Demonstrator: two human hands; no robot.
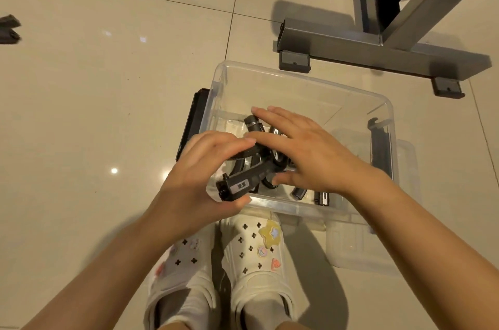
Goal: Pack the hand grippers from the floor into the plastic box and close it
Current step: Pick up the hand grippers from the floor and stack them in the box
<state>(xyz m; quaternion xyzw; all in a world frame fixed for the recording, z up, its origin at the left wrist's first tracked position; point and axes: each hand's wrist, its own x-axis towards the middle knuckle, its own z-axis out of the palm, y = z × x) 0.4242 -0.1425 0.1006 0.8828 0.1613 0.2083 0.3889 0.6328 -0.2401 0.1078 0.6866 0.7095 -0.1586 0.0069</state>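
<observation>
Gripping a black plastic hand gripper in the left hand over the clear plastic box on the floor, right hand spreading flat above grippers inside.

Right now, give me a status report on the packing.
Left hand grips a hand gripper over the plastic box. Right hand open, fingers on it. Box still unlidded.

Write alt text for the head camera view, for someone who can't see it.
Seen from above, the left hand grips a black hand gripper over an open clear plastic box on a tiled floor, while the right hand lies flat over more grippers inside. White clogs stand below, a grey metal frame beyond.
</observation>
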